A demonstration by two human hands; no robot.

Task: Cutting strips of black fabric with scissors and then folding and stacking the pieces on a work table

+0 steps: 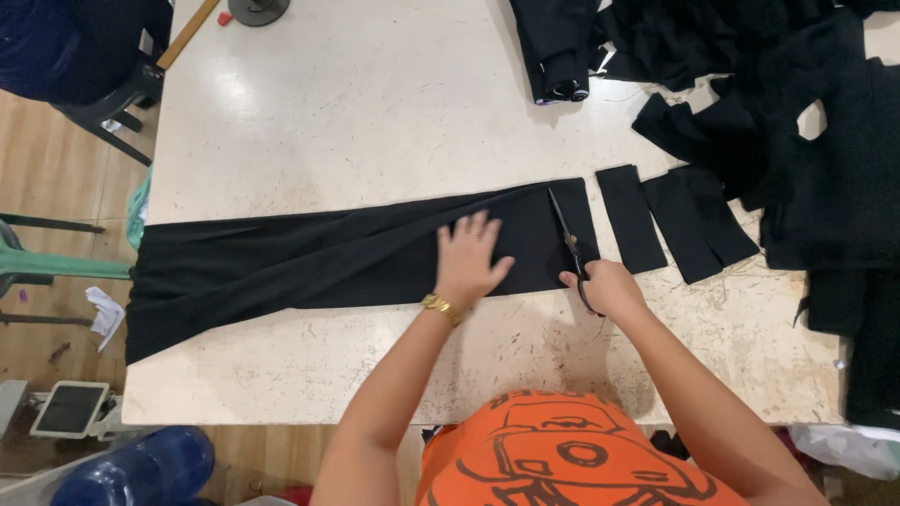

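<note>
Left hand: the left hand [469, 258] lies flat, fingers spread wide, palm down on the black fabric strip [319, 258], gripping nothing; a gold bracelet [441, 306] circles the wrist.
Right hand: the right hand [605, 286] is closed around the handles of the scissors [567, 242], just right of centre.
Scissors: the blades point toward the top of the frame and lie across the strip near its right end; how far apart they are is hard to tell against the dark cloth.
Fabric strip: it runs across the middle of the frame, from the table's left edge to just right of the scissors.
Cut pieces: short black rectangles [630, 217] lie just right of the strip, apart from it.
Table: a scuffed white table [375, 103] carries everything.
Upper right: a heap of black cloth [797, 122].
</note>
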